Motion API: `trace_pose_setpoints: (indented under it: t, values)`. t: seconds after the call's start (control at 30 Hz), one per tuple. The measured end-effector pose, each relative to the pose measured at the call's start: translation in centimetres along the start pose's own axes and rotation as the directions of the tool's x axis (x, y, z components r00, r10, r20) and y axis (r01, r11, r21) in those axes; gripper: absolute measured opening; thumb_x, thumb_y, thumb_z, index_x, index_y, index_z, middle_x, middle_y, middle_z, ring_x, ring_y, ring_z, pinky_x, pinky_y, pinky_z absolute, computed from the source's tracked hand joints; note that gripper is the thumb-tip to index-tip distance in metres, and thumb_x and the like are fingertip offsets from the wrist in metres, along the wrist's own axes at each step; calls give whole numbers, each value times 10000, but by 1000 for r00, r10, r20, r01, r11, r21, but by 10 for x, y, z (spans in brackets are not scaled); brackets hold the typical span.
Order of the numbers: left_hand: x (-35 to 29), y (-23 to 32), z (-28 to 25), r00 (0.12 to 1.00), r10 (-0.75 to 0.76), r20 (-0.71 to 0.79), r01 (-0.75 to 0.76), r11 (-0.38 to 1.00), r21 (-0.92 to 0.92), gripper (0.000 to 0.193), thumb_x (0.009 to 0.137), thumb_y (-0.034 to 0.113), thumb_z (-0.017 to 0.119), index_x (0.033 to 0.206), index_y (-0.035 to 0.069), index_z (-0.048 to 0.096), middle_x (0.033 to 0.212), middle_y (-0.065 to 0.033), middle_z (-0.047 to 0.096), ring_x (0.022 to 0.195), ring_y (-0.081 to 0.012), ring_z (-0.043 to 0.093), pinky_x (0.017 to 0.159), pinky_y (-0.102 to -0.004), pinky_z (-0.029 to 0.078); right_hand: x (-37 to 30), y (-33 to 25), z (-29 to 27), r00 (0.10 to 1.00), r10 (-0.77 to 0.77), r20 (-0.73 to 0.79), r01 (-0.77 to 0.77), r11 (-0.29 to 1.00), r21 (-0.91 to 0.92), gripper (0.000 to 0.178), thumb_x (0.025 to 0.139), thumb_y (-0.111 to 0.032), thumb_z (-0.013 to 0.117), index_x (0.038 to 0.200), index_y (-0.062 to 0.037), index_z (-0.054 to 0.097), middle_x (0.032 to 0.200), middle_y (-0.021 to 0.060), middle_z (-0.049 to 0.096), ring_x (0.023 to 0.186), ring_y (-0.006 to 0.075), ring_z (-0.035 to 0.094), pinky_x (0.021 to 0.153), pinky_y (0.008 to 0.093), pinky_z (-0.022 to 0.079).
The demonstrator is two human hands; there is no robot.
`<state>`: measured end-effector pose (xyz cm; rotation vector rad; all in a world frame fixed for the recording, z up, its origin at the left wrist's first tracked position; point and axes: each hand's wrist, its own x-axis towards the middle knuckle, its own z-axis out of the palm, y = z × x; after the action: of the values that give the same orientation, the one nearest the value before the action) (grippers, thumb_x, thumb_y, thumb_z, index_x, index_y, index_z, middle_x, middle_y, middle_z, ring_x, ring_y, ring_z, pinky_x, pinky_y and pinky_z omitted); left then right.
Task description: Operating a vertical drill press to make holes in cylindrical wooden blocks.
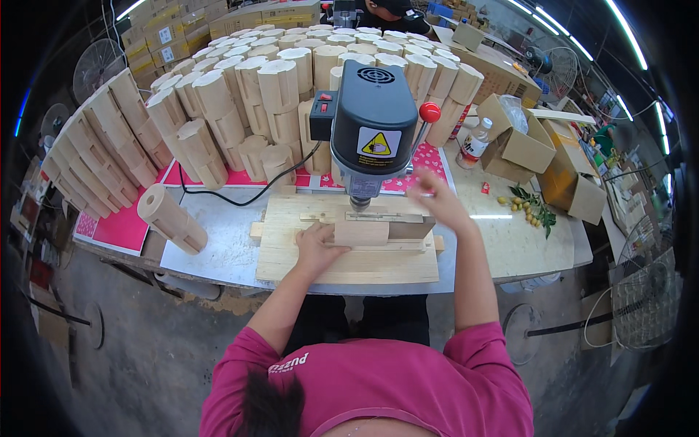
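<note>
A dark grey bench drill press (373, 109) stands in the middle of the table, its chuck (360, 202) above a pale wooden block (362, 233). The block lies on its side in a wooden jig with a metal plate (411, 230) at its right. My left hand (318, 249) grips the block's left end, thumb along the near side and fingers behind. My right hand (440, 202) is raised at the right of the drill, near its lever with a red ball knob (429, 112). Motion blurs its fingers, and whether they touch the lever is unclear.
Tall rows of stacked wooden cylinders (279, 80) fill the table behind the drill. One grooved cylinder (172, 218) stands apart at left. A black cable (240, 195) crosses the table. At right are a plastic bottle (475, 143), open cartons (515, 138) and a fruit sprig (535, 211).
</note>
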<state>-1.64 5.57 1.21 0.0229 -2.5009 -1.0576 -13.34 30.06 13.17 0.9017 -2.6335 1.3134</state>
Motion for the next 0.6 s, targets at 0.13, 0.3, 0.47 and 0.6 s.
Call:
trace_pose_setpoints:
  t: [0.13, 0.3, 0.47, 0.6]
  values:
    - [4, -16, -9, 993, -10, 121, 23, 993, -112, 399, 566, 262, 796, 915, 113, 674, 823, -28, 576, 843, -205, 547, 851, -374, 292, -50, 16, 24, 986, -83, 144, 131, 923, -363, 348, 774, -128, 665, 1098, -25, 593, 935, 124, 627, 853, 235, 591, 764, 318, 455]
    - [-15, 19, -100, 962, 135, 237, -53, 945, -322, 224, 613, 176, 770, 738, 62, 624, 713, -8, 531, 714, -145, 515, 662, -288, 385, -83, 11, 13, 958, 179, 222, -229, 948, 223, 231, 765, -117, 692, 952, 4, 632, 823, 47, 634, 738, 135, 574, 678, 270, 459]
    - [-39, -4, -170, 942, -302, 147, 332, 774, -538, 242, 683, 202, 759, 658, 24, 596, 593, 19, 510, 527, -57, 429, 480, -210, 332, -106, 8, 9, 891, 315, 327, -441, 771, 460, 211, 740, -89, 712, 916, 2, 639, 813, 12, 616, 751, 74, 539, 650, 219, 415]
    - [-46, 8, -166, 804, -594, 33, 517, 670, -532, 286, 771, 267, 693, 649, 30, 590, 578, 11, 533, 493, -37, 421, 442, -209, 291, -103, -35, 30, 970, 22, 242, -115, 920, 376, 209, 671, -28, 728, 869, -7, 664, 783, 41, 598, 781, 139, 550, 715, 256, 415]
